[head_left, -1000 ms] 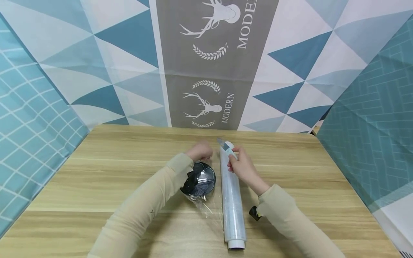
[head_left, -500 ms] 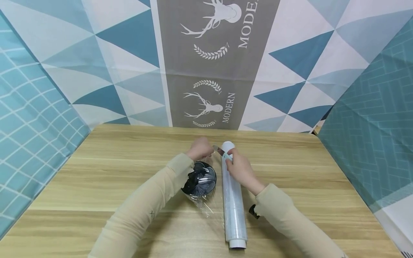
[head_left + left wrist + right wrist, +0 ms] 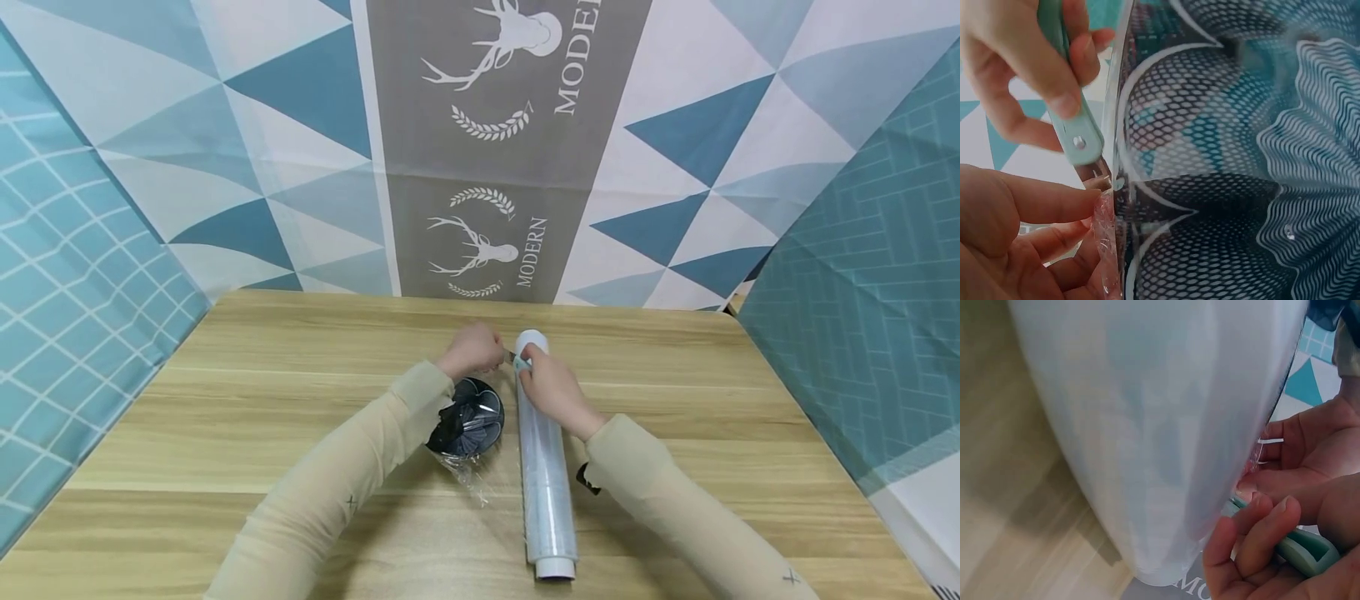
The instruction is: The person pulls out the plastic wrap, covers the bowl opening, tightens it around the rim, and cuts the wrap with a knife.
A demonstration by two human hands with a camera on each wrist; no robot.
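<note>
A round dark bowl (image 3: pixel 480 421) with a scalloped, wavy-lined pattern sits on the table, clear film stretched over it. My left hand (image 3: pixel 477 347) is just beyond its far rim and pinches a gathered strip of plastic wrap (image 3: pixel 1105 244) between thumb and fingers. My right hand (image 3: pixel 555 387) grips a knife by its mint-green handle (image 3: pixel 1080 134). The blade comes right up to the pinched film by the left fingertips; its tip is hidden there. To the right of the bowl lies a long roll of plastic wrap (image 3: pixel 546 483), overlapped by the right hand.
The wooden table (image 3: pixel 262 417) runs back to a patterned cloth wall (image 3: pixel 465 150), with blue cloths at both sides. Loose film (image 3: pixel 468 479) trails from the bowl's near side toward the roll. A small black device (image 3: pixel 588 478) shows under the right sleeve.
My right hand has brought the knife left and slightly down, from over the roll's far end to the film at the left hand. The left hand has shifted slightly right.
</note>
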